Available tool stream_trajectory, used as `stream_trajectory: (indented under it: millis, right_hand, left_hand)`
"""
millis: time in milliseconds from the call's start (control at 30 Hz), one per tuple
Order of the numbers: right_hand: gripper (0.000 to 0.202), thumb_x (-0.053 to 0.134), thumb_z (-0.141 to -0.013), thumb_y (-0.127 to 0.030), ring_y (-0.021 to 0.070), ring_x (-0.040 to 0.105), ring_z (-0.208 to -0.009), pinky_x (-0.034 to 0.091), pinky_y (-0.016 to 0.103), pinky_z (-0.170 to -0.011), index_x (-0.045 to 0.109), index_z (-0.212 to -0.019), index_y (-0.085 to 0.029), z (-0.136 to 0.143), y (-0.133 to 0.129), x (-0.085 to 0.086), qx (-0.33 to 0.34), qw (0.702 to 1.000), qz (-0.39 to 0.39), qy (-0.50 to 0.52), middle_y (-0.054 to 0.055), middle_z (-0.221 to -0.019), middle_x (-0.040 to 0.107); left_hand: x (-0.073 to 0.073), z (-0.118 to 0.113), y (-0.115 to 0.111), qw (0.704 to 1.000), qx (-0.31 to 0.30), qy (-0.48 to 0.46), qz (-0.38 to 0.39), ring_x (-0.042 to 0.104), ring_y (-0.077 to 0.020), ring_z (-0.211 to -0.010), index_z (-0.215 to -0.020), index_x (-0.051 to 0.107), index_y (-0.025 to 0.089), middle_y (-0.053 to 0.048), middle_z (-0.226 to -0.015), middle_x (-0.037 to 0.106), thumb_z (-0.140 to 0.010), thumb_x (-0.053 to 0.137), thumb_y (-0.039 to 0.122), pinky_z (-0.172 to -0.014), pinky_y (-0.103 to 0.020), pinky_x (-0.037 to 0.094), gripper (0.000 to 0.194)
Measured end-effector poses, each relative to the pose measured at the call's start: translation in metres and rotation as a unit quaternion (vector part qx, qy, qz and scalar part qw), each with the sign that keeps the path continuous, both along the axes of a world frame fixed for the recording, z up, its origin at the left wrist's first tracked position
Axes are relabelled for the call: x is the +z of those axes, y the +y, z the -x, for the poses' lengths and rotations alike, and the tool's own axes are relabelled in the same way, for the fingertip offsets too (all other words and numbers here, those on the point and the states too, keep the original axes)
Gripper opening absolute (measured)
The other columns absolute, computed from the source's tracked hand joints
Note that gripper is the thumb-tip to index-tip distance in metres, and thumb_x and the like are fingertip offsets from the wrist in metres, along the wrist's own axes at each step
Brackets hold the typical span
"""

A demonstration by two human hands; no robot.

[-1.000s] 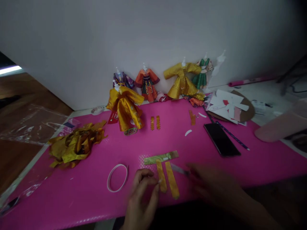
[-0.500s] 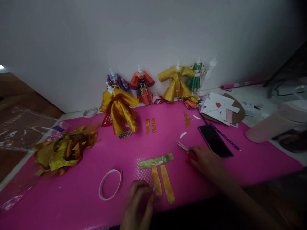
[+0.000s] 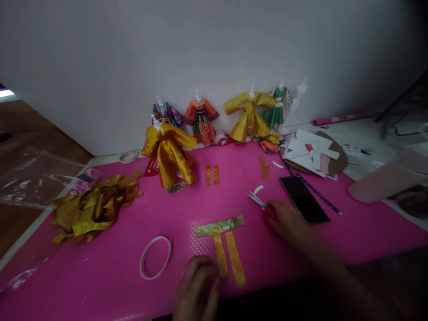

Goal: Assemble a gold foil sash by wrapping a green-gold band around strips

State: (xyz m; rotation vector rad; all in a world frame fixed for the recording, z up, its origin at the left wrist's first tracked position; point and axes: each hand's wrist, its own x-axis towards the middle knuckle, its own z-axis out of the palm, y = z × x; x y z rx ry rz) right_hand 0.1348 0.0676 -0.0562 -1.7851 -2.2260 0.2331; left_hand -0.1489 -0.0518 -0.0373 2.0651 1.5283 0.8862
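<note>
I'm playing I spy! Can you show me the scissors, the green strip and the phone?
Scissors point(image 3: 257, 200): head view, on the blades.
Green strip point(image 3: 220, 225): head view, near the middle of its length.
Phone point(image 3: 303, 199): head view, on its dark screen.

Pink tabletop point(image 3: 110, 267) bearing strips point(image 3: 236, 258), apparently fabric.

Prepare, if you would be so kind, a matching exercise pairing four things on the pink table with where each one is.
1. Scissors
2. Phone
3. White ring
4. Green strip

A. At the far ends of two gold strips
B. Beside a slim dark stick
C. In the right hand
D. To the left of the left hand

Pairs: 1-C, 2-B, 3-D, 4-A
</note>
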Motion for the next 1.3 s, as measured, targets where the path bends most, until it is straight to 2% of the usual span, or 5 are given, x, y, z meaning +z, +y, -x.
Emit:
stream_trajectory:
  millis: [433,600,733,833,1300]
  right_hand:
    - [0.024,0.050,-0.090,-0.027,0.0192,0.059,-0.070,0.045,0.030,-0.061,0.072,-0.092,-0.017,0.001,-0.002,-0.006,0.019,1.000,-0.009,0.011,0.007,-0.080,0.057]
    - [0.016,0.051,-0.090,-0.023,0.0211,0.060,-0.080,0.046,0.034,-0.069,0.066,-0.088,-0.018,0.013,-0.020,0.020,0.023,0.992,-0.006,0.122,0.007,-0.088,0.060]
    - [0.013,0.053,-0.087,-0.016,0.0138,0.054,-0.066,0.042,0.026,-0.059,0.059,-0.075,-0.020,0.042,-0.050,0.046,0.146,0.944,0.102,0.278,0.000,-0.075,0.059]
    - [0.011,0.058,-0.083,-0.013,0.0130,0.055,-0.068,0.041,0.025,-0.060,0.060,-0.075,-0.020,0.062,-0.067,0.054,0.176,0.920,0.156,0.314,-0.001,-0.074,0.059]
    - [0.010,0.063,-0.079,-0.011,0.0119,0.055,-0.069,0.041,0.023,-0.062,0.059,-0.075,-0.019,0.078,-0.075,0.043,0.201,0.910,0.177,0.316,-0.002,-0.075,0.059]
  left_hand:
    - [-0.004,-0.001,-0.007,0.996,-0.029,-0.070,0.042,0.062,-0.0184,-0.087,-0.092,0.061,0.023,-0.004,-0.093,0.061,-0.089,0.053,0.013,-0.075,-0.030,0.052,0.013]
    - [0.008,-0.011,-0.006,0.975,0.000,-0.191,0.113,0.060,-0.0163,-0.082,-0.079,0.057,0.022,-0.001,-0.086,0.060,-0.088,0.055,0.015,-0.073,-0.027,0.048,0.012]
    - [0.013,-0.018,-0.006,0.961,-0.001,-0.233,0.149,0.059,-0.0170,-0.084,-0.079,0.058,0.022,-0.001,-0.086,0.059,-0.087,0.056,0.013,-0.074,-0.028,0.047,0.011]
    - [0.013,-0.021,-0.005,0.957,-0.004,-0.245,0.153,0.058,-0.0174,-0.086,-0.079,0.057,0.022,-0.002,-0.088,0.059,-0.086,0.056,0.013,-0.076,-0.029,0.046,0.012]
    - [0.008,-0.021,-0.006,0.959,-0.030,-0.251,0.125,0.059,-0.0161,-0.088,-0.085,0.058,0.024,0.000,-0.092,0.058,-0.085,0.055,0.008,-0.076,-0.029,0.047,0.015]
